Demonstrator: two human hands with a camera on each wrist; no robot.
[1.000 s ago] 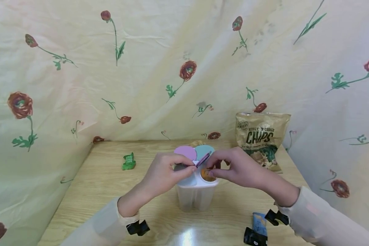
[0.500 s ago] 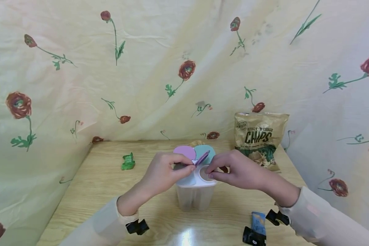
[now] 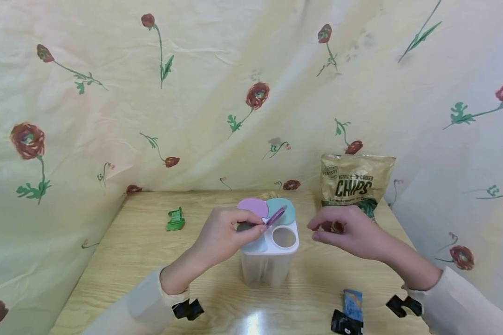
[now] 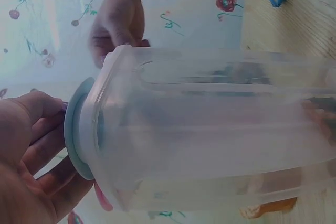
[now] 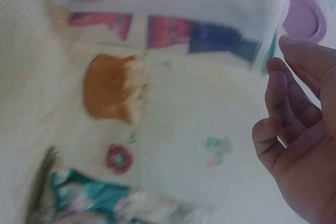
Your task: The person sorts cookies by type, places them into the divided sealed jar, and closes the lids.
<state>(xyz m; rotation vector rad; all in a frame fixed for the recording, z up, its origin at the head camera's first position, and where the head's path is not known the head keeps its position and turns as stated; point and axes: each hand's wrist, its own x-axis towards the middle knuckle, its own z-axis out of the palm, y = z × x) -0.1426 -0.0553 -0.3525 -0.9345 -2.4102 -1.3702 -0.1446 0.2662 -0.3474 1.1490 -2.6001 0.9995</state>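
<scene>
A translucent divided container [image 3: 264, 270] stands upright on the table, with a white top. A purple lid [image 3: 251, 207], a teal lid [image 3: 286, 215] and a pale blue lid [image 3: 257, 245] cover parts of that top; the round front right opening [image 3: 284, 237] is uncovered. My left hand [image 3: 226, 235] pinches another purple lid [image 5: 304, 17] between thumb and fingers, tilted over the top. To the right of the container my right hand [image 3: 348, 232] hangs in the air with fingers loosely bent, and nothing shows in its grasp in the right wrist view.
A chips bag [image 3: 354, 179] stands at the back right, behind my right hand. A brown bread-like piece [image 5: 113, 87] lies behind the container. A green wrapped packet [image 3: 175, 219] lies to the left, and blue and black packets [image 3: 352, 304] lie at the front right.
My right hand has drawn away from the opening to the right. An orange item seen at its fingertips over the opening is gone from there. My left hand has stayed with its lid.
</scene>
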